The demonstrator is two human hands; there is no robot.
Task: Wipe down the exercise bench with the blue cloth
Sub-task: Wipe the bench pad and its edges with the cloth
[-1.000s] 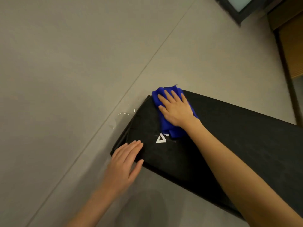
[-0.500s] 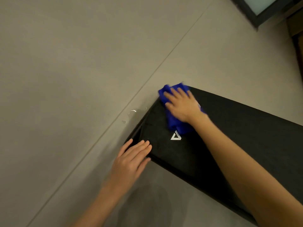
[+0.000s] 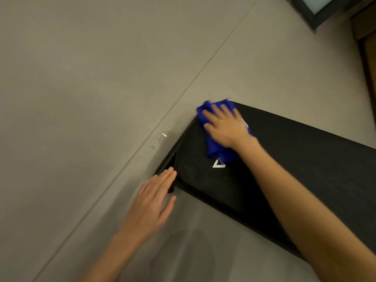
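Observation:
A black padded exercise bench point(image 3: 301, 165) with a small white triangle logo point(image 3: 218, 163) runs from the middle of the view to the right edge. The blue cloth point(image 3: 213, 148) lies bunched on the bench's far left end. My right hand point(image 3: 224, 127) lies flat on the cloth with straight, spread fingers and covers most of it. My left hand point(image 3: 154, 200) is flat with straight fingers at the bench's near left corner, its fingertips at the corner's edge.
Grey tiled floor point(image 3: 91, 78) with a diagonal grout line surrounds the bench. Small white scraps point(image 3: 162, 135) lie on the floor just left of the bench end. A dark-framed panel point(image 3: 317, 9) and a wooden edge point(image 3: 366, 58) sit at the top right.
My left hand has slid back from the bench top to its corner edge. My right hand stays flat on the cloth at the far left end, with the view shifting.

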